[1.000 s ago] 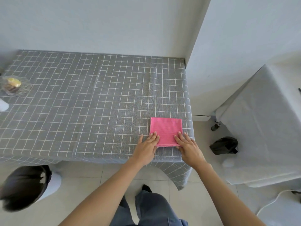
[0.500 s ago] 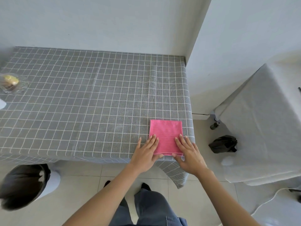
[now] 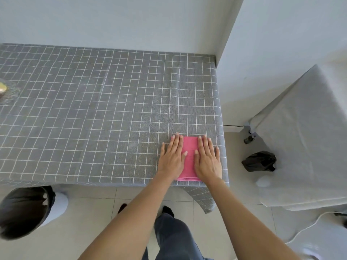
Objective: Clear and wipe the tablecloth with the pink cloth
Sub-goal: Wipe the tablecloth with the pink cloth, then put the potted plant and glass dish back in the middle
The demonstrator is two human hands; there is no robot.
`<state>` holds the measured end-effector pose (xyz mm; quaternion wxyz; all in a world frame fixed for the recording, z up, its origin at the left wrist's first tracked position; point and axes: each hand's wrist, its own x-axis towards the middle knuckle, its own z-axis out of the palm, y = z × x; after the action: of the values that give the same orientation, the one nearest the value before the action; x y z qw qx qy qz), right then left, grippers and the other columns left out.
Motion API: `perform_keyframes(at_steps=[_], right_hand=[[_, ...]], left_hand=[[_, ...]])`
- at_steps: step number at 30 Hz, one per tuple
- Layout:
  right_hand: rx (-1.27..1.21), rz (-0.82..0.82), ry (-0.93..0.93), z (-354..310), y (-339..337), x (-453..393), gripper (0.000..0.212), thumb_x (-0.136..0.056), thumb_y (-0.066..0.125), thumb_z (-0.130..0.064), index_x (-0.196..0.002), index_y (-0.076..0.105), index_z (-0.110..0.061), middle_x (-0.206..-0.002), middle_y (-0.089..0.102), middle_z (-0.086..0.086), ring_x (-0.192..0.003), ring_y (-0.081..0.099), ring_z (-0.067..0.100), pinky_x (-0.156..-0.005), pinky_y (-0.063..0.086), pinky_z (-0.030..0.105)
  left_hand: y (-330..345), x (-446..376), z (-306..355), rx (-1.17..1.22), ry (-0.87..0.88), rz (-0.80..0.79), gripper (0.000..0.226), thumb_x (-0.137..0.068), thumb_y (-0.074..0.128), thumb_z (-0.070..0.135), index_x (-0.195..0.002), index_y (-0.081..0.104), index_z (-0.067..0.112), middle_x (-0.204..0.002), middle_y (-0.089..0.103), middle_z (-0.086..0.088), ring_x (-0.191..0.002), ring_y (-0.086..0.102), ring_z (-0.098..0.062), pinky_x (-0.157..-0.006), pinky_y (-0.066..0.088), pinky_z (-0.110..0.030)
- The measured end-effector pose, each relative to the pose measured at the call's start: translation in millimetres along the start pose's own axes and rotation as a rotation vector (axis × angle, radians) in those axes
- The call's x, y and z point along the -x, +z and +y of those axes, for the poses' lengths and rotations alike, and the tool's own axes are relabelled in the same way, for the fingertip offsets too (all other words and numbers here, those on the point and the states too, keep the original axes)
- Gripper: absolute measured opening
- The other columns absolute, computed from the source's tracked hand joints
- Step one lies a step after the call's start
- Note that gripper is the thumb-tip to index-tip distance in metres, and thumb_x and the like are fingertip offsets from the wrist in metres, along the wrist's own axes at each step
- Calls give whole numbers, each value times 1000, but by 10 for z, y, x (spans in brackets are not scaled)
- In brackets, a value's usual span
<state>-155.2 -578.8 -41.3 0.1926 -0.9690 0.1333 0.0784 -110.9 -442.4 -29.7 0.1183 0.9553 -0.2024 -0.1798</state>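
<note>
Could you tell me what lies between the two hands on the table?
In the head view, a strip of the pink cloth shows between the left hand and right hand, both pressed flat on it.

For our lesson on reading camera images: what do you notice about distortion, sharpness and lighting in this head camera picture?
Head view: the wide lens bends the grid lines of the tablecloth towards the edges; the left hand and right hand, flat on the pink cloth, look sharp; the glass dish at the left border is smeared and cut off; light is soft and even, shadows faint.

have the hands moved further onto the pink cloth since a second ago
Yes. Both the left hand and right hand slid forward over the pink cloth, away from the tablecloth's near edge.
</note>
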Motion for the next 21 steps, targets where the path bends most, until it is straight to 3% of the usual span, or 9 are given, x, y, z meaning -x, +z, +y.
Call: perform_keyframes(at_steps=[4,12,21], right_hand=[[-17,37,27,38,35,23,58,-98,6,-45,-153,-2,-25,-157,-9,-13,-144,-12,4,-118,-9,37],[73,-32,38,42,5,-18,63,-96,3,-49,-152,-4,-22,-159,-10,-8,-144,-16,9,-116,-14,38],[140,-131,1,-322,-403,-225,56,-102,15,-40,-153,4,-18,-161,-5,7,-147,-9,23,-118,-5,47]], left_hand=[[61,5,-105,-16,19,5,62,-96,-2,50,-147,-23,21,-153,-29,6,-142,-26,-10,-117,-13,-43],[-36,-2,-114,-22,30,-54,73,-84,-15,56,-147,-23,20,-154,-28,5,-142,-24,-11,-116,-16,-44],[-540,141,-751,-7,-78,-43,63,-100,6,49,-149,-15,16,-157,-20,-4,-145,-16,-18,-114,-12,-44]])
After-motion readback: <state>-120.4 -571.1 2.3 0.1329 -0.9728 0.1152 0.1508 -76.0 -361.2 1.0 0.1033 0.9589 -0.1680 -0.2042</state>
